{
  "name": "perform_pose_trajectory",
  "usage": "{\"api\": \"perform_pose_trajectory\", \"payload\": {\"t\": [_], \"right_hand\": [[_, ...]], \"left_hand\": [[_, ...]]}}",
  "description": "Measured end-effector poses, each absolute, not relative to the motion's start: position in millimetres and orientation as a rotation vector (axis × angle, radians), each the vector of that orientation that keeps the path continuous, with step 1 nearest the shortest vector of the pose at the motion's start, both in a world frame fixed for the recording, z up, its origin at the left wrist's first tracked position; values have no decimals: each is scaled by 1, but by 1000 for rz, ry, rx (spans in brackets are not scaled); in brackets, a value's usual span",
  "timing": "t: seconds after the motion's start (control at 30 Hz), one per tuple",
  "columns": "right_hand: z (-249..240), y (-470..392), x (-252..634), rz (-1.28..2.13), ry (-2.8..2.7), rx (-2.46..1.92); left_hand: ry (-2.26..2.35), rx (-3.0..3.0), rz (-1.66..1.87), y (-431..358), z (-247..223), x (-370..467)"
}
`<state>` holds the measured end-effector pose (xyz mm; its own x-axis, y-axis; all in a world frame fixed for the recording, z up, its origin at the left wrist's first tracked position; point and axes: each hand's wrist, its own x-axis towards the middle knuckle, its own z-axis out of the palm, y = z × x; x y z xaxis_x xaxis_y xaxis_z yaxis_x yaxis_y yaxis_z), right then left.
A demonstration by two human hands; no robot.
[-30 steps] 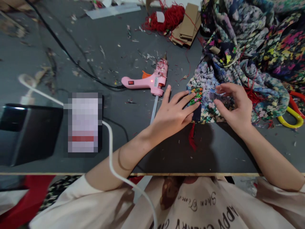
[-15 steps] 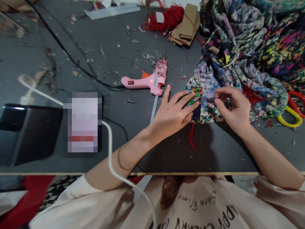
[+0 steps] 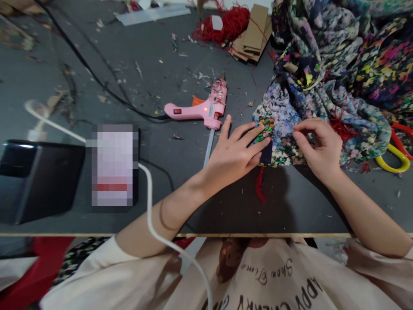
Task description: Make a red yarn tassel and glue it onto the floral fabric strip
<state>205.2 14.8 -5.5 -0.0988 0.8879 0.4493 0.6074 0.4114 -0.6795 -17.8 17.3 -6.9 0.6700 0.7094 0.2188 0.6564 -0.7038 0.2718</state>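
My left hand point(image 3: 237, 150) lies with its fingers spread, the fingertips resting on a small dark, flower-patterned piece point(image 3: 266, 150) at the left edge of the floral fabric point(image 3: 284, 103). A red tassel point(image 3: 260, 185) hangs below that piece on the dark table. Over the fabric, my right hand point(image 3: 319, 146) is curled, with thumb and forefinger brought close together; whatever may be between the tips is too small to make out. Left of the fabric lies a pink glue gun point(image 3: 193, 113), its light lit and a clear glue stick point(image 3: 209, 146) protruding toward my left hand.
Red yarn point(image 3: 232, 26) and cardboard pieces point(image 3: 254, 34) lie at the back. Yellow-and-red scissor handles point(image 3: 393, 159) are at right. A phone-like pixelated object point(image 3: 112, 168), a black box point(image 3: 41, 181) and a white cable point(image 3: 149, 193) occupy the left; the cable crosses my left forearm.
My right hand has shifted slightly to the right, and its thumb and forefinger are a little nearer each other. My left hand has stayed in place.
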Motion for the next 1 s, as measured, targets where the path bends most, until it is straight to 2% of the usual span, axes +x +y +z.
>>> {"api": "perform_pose_trajectory", "payload": {"t": [0.7, 0.9, 1.0], "right_hand": [[-9, 14, 206, 493, -1797, -1212], [-4, 10, 203, 551, -1781, -1273], [9, 3, 195, 866, -1600, -1366]], "left_hand": [[1098, 2791, 452, 17, -8, -17], [1005, 2777, 716, 17, -4, -18], [981, 2766, 894, 16, 0, -20]]}}
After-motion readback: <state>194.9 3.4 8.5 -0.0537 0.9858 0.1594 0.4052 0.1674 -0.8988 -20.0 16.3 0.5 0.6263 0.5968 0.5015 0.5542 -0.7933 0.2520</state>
